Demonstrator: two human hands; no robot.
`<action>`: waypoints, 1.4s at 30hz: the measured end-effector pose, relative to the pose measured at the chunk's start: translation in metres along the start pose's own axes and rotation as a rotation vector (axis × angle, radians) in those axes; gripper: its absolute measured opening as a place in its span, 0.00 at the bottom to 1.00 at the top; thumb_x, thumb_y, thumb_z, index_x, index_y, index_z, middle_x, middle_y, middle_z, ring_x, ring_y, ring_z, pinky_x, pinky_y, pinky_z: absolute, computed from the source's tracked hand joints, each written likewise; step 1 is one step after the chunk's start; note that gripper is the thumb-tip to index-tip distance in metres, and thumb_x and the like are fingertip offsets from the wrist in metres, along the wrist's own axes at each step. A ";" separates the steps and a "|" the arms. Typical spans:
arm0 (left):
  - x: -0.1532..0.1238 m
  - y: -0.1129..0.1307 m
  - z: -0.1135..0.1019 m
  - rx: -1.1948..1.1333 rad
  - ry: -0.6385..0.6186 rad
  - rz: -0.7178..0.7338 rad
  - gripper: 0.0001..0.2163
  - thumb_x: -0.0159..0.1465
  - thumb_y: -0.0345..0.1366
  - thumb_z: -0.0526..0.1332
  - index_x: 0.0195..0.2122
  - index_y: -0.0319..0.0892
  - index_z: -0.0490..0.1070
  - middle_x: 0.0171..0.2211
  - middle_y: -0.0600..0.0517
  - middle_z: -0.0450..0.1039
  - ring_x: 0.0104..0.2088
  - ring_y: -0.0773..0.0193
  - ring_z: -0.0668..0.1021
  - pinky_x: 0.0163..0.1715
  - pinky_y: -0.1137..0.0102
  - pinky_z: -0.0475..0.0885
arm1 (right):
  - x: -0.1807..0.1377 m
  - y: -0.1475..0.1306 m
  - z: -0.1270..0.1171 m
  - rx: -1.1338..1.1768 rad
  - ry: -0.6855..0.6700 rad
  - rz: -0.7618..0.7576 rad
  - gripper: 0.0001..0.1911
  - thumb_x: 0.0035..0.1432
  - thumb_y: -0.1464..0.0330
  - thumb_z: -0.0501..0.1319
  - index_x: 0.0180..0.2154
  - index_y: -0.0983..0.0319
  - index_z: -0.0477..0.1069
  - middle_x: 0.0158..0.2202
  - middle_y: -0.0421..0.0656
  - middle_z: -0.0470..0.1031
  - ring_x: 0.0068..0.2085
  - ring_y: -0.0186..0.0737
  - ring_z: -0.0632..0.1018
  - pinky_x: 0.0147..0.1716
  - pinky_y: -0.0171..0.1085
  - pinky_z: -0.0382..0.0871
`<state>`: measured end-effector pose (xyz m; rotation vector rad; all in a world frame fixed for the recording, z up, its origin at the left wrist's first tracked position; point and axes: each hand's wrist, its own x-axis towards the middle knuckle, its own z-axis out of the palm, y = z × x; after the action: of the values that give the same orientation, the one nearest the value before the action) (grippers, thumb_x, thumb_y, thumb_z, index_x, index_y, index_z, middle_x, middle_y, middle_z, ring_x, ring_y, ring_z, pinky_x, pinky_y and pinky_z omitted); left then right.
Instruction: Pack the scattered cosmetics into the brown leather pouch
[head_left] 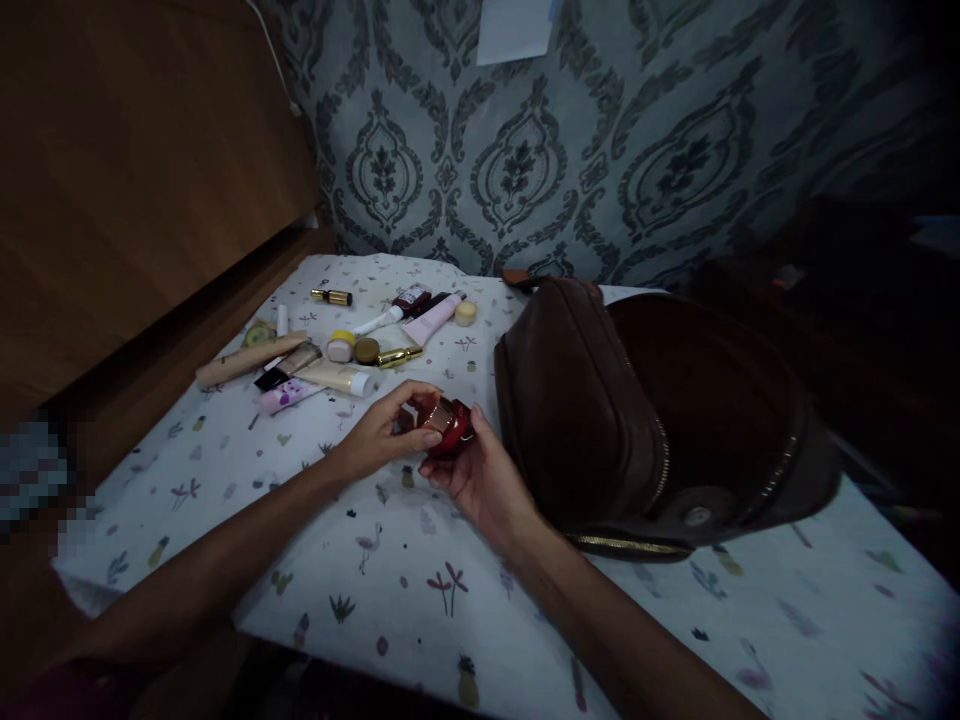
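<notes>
Two forearms lean in over the cloth-covered table, pale and printed all over. A brown bag fills the right side. Just left of it, here come the hands: the left hand pinches from one side, the right hand cups from the other. Beyond, scattered tubes. And held between both hands, a small red bottle, probably perfume, though the light is dim. Little round jars sit behind.
</notes>
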<state>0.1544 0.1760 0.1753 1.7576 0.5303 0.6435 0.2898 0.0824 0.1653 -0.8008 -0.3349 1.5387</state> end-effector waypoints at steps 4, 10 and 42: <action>-0.003 0.001 0.009 -0.118 -0.081 -0.065 0.34 0.54 0.53 0.71 0.56 0.45 0.61 0.42 0.50 0.73 0.41 0.58 0.78 0.41 0.66 0.74 | -0.001 0.001 0.003 0.088 -0.028 0.111 0.26 0.63 0.45 0.55 0.37 0.60 0.75 0.21 0.38 0.75 0.16 0.32 0.72 0.15 0.29 0.64; -0.003 0.002 0.007 -0.072 -0.070 -0.048 0.33 0.55 0.50 0.71 0.57 0.45 0.58 0.46 0.49 0.73 0.43 0.56 0.79 0.41 0.66 0.75 | 0.001 0.002 -0.003 -0.111 0.009 0.060 0.31 0.57 0.40 0.57 0.35 0.62 0.75 0.20 0.38 0.73 0.18 0.34 0.73 0.17 0.32 0.65; -0.007 0.002 0.007 0.321 0.023 0.057 0.28 0.62 0.56 0.62 0.55 0.44 0.60 0.46 0.48 0.73 0.43 0.55 0.77 0.43 0.64 0.70 | -0.004 0.003 0.001 -0.089 0.055 -0.152 0.20 0.48 0.55 0.74 0.40 0.58 0.78 0.38 0.39 0.79 0.32 0.33 0.75 0.28 0.31 0.72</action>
<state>0.1535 0.1657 0.1748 2.0748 0.6276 0.6460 0.2873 0.0783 0.1653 -0.8657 -0.4165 1.3649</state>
